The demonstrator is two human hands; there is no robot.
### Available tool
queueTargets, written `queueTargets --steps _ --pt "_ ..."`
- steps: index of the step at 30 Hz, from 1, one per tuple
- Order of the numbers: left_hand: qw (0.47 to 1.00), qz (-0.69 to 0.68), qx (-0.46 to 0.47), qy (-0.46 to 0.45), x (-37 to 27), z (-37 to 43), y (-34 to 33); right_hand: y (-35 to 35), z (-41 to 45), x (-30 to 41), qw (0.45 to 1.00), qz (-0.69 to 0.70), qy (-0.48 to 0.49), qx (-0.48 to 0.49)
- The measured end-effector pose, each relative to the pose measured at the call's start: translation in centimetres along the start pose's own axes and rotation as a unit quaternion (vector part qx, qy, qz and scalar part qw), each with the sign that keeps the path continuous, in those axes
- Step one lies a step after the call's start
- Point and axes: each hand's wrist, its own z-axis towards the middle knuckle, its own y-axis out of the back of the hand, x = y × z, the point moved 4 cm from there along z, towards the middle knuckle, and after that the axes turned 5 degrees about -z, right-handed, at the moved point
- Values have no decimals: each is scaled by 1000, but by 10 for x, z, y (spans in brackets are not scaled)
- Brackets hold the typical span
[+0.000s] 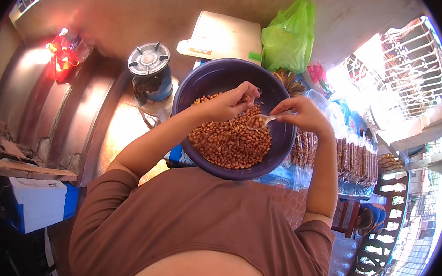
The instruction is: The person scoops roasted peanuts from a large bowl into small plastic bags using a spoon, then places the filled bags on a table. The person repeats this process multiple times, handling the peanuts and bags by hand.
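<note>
A large purple plastic basin (231, 174) stands before me, its lower part covered with reddish-brown peanuts (228, 146). My right hand (299, 112) grips the handle of a clear plastic spoon (258, 122), whose bowl holds a few peanuts just above the heap. Over the middle of the basin is my left hand (239, 100), fingers curled, with something small and clear near its fingertips; whether it holds a thin plastic bag cannot be told. To the right, many filled clear packets (355, 162) stand in rows on a blue patterned cloth.
A gas burner (148, 59) on a blue cylinder stands left of the basin. Behind the basin lie a cardboard box (229, 35) and a green plastic bag (289, 34). A clear plastic container (317, 99) sits at the right. A red bag (61, 61) rests on the steps far left.
</note>
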Motion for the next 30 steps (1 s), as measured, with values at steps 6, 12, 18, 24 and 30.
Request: queueTargets --steps 6,12,18,24,30 --pt "1000 -17 5 23 -6 1 -6 53 -9 22 995 -22 -4 -92" --pt "999 14 33 -12 -6 -1 -7 63 8 36 992 -75 -8 -98" --pt "999 -14 37 14 -7 -2 -6 63 20 43 989 -109 7 -96" --pt "999 -28 36 23 -5 -2 -6 65 22 50 980 -159 -17 -116" --pt "998 -38 38 30 -2 -1 -6 64 21 63 964 -221 -12 -145"
